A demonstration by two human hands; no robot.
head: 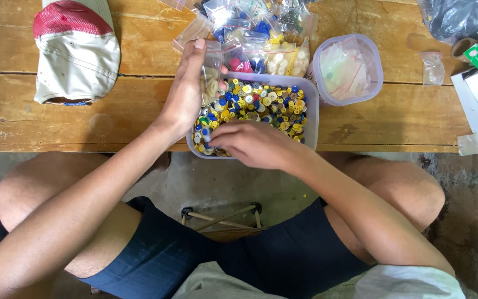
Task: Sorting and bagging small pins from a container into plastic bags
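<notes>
bare knees and dark shorts (167, 254) sit closest. left hand (186, 91) – fingers together, gripping a small clear bag (212, 72) of pale buttons. right hand (253, 144) – fingertips curled down into mixed buttons (261, 102) filling the tub (311, 111). round container (374, 66) holds empty bags.

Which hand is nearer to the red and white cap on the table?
Left. The left hand, holding a small clear bag, is just right of the cap. The right hand is farther, over the button tub.

The right hand (250, 144) covers the tub's (312, 119) near buttons; a dark bag (460, 16) runs off the top edge.
</notes>
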